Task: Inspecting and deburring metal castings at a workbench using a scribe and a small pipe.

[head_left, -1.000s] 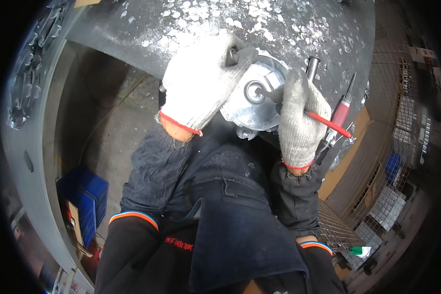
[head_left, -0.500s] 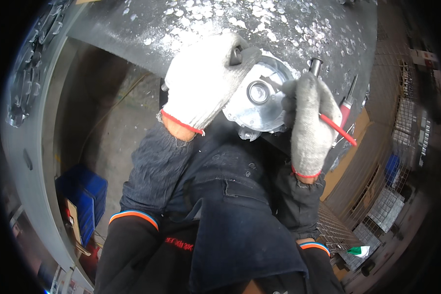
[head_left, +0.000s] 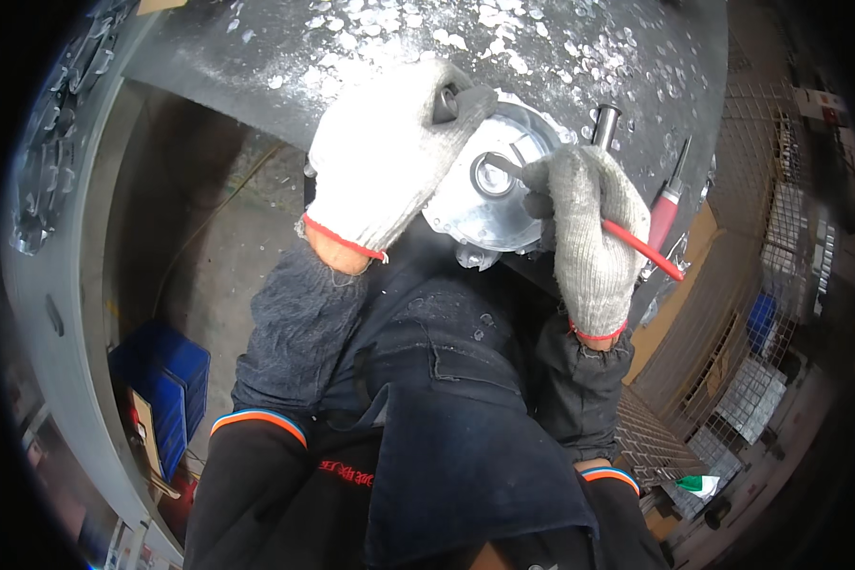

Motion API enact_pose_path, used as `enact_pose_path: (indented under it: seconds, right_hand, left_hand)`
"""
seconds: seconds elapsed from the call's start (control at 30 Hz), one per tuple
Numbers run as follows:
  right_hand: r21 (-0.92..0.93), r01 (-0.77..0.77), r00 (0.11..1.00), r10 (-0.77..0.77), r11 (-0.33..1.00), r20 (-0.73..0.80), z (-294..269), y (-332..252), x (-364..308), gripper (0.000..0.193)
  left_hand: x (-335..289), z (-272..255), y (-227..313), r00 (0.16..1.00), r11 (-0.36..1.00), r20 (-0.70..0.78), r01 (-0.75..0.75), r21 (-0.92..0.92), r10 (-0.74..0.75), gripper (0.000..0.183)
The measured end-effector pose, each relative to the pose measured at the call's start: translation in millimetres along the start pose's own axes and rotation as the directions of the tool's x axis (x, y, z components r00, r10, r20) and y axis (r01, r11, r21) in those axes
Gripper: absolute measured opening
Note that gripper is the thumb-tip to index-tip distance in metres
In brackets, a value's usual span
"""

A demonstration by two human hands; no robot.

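Leftward goes the right hand (head_left: 594, 214) since the earlier frame, closed round the red tool (head_left: 644, 251); it slants up-left, tip at the casting's (head_left: 464, 211) ring (head_left: 495, 176), by the bench's (head_left: 223, 66) near edge. Left hand (head_left: 389, 157) curls over the left rim, fingertips hidden, so I can't tell its hold.

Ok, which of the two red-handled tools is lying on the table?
The thick-handled tool, to the right of the right hand, with no hand on it; the slim tool is held in that hand.
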State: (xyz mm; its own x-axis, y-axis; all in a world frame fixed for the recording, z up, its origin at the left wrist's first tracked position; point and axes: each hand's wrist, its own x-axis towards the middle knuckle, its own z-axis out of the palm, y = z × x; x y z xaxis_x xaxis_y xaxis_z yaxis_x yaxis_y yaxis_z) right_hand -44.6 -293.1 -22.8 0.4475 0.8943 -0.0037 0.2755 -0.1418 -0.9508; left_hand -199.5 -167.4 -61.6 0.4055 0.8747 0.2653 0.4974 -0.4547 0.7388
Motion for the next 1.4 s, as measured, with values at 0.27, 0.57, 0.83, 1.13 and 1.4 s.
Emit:
enact_pose_path:
  seconds: [0.27, 0.57, 0.83, 1.13, 1.4]
  right_hand:
    - [-0.005, -0.035, 0.987, 0.034, 0.999, -0.154, 7, 3, -3, 0.031]
    - [-0.029, -0.108, 0.977, 0.101, 0.994, -0.187, 5, -5, -6, 0.030]
    - [0.014, -0.137, 0.962, 0.137, 0.990, -0.237, 5, -3, -11, 0.031]
    - [0.073, -0.186, 0.942, 0.199, 0.980, -0.272, 3, -9, -22, 0.033]
    - [0.132, -0.182, 0.906, 0.218, 0.974, -0.361, 13, -21, -27, 0.032]
  left_hand:
    - [1, 1, -3, 0.998, 0.998, -0.023, -0.061, 0.009, 0.061, 0.021]
    - [-2, 3, -6, 0.993, 0.994, -0.051, -0.103, 0.026, 0.105, 0.022]
    - [-2, 3, -6, 0.996, 0.997, -0.040, -0.074, 0.038, 0.075, 0.022]
    - [-1, 0, 0, 0.998, 0.996, -0.031, -0.060, 0.069, 0.062, 0.026]
    - [-3, 3, -8, 0.994, 0.994, -0.066, -0.079, 0.076, 0.084, 0.027]
